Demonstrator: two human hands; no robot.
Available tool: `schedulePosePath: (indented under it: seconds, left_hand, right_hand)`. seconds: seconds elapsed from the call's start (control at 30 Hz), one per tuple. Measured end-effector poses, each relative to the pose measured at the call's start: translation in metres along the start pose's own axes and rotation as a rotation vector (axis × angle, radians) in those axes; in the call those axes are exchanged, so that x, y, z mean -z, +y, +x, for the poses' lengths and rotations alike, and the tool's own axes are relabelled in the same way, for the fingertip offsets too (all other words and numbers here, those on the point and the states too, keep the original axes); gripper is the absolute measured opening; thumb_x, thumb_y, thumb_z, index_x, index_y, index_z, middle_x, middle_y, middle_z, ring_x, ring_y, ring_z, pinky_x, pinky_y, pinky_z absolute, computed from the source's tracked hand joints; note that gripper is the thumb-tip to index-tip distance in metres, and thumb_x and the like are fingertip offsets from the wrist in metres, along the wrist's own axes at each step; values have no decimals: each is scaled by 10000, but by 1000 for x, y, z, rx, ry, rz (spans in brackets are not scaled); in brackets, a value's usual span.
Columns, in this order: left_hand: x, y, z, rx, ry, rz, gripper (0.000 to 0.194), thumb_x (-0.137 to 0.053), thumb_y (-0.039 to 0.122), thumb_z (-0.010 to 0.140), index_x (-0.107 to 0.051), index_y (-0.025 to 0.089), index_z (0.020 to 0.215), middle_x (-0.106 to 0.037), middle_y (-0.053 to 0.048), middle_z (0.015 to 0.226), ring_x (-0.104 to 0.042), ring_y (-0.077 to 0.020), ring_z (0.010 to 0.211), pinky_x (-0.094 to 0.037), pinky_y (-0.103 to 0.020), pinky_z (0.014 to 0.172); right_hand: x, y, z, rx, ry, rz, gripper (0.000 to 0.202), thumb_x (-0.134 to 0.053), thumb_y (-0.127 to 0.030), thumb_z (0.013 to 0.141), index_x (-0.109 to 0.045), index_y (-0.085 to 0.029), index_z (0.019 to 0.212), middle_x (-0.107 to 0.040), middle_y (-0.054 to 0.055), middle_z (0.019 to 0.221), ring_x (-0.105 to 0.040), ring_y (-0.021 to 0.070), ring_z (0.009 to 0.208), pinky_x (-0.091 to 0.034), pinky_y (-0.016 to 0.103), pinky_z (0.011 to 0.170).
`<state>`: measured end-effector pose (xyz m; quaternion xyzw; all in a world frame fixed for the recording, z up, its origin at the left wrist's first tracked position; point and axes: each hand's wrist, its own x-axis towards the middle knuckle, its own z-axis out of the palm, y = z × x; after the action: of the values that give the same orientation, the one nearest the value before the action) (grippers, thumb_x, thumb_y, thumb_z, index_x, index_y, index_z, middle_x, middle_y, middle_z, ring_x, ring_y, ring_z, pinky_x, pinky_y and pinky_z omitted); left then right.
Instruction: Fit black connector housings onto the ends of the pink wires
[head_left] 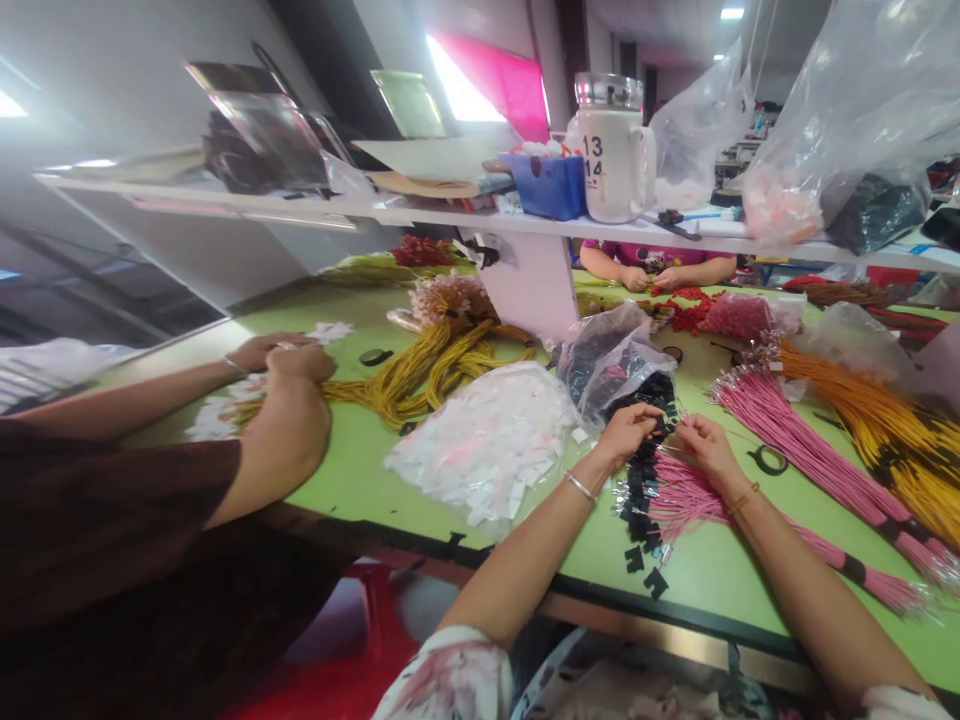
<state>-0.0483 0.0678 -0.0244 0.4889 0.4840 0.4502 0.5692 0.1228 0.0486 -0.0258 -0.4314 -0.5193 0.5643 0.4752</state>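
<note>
My left hand [632, 432] is closed, fingers pinched, on a small black plastic piece [661, 424] above the pile. Close beside it my right hand [709, 447] pinches the silvery tip of a thin wire; the wire's length is mostly hidden by the fingers. Under both hands lies a strip of small black plastic pieces [641, 492]. A bundle of pink wires [686, 495] with metal ends runs from there under my right wrist. Two loose black pieces [655, 583] sit near the table's front edge. Behind my left hand rests a clear plastic bag [600, 350] with black pieces spilling from it.
A bag of white pieces [484, 440] lies left of my hands. More pink wires [810, 440], orange wires [870, 400] and a black tape roll [769, 460] are at right. A co-worker's arms [289, 400] are at left by yellow wires [397, 385]. Overhead, a shelf holds a mug [615, 160].
</note>
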Motion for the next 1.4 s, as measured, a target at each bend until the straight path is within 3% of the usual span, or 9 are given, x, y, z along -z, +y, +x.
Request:
schedulePosePath:
  seconds: [0.13, 0.27, 0.5, 0.9, 1.17, 1.4]
  left_hand:
    - [1, -1, -11, 74, -56, -184, 260, -680, 95, 732, -735, 132, 984, -691, -13, 761, -538, -74, 616, -414, -218, 665]
    - [4, -3, -17, 92, -58, -300, 260, -737, 119, 701, -708, 129, 960, -687, -23, 759, -580, -89, 653, -420, -215, 660]
    - [8, -7, -19, 88, -80, -321, 237, -786, 168, 686, -704, 117, 903, -678, -25, 725, -567, -87, 634, -405, -214, 646]
    - [4, -2, -24, 157, -44, -352, 210, -770, 164, 676, -741, 107, 877, -671, -30, 681, -562, -92, 608, -406, -217, 626]
    - [-6, -9, -27, 31, 38, -142, 142, -710, 160, 719, -757, 138, 852, -667, -12, 675, -546, -110, 600, -389, -233, 611]
    - [-11, -14, -28, -42, 77, -9, 131, -652, 130, 723, -742, 150, 816, -675, -8, 711, -582, -125, 662, -437, -243, 678]
  right_hand:
    - [0, 4, 2, 43, 29, -101, 396, -663, -534, 768, -485, -207, 633, -398, -46, 560, -327, 109, 525, -273, 248, 493]
    - [-1, 7, 3, 43, 26, -130, 392, -640, -523, 771, -458, -214, 615, -392, -43, 545, -315, 111, 513, -236, 251, 477]
    - [-2, 3, 0, -29, -87, -78, 436, -618, -529, 802, -393, -219, 593, -307, -67, 519, -225, 88, 484, -167, 257, 477]
    - [-2, 0, -1, 76, -54, -299, 448, -584, -573, 830, -419, -211, 624, -353, -50, 557, -281, 107, 537, -225, 249, 496]
    - [2, 6, -1, 169, -99, -448, 388, -536, -492, 876, -417, -213, 632, -395, -39, 578, -325, 121, 557, -272, 253, 523]
    - [2, 11, -1, 233, -49, -553, 347, -519, -445, 884, -448, -210, 639, -442, -37, 581, -379, 127, 559, -303, 257, 541]
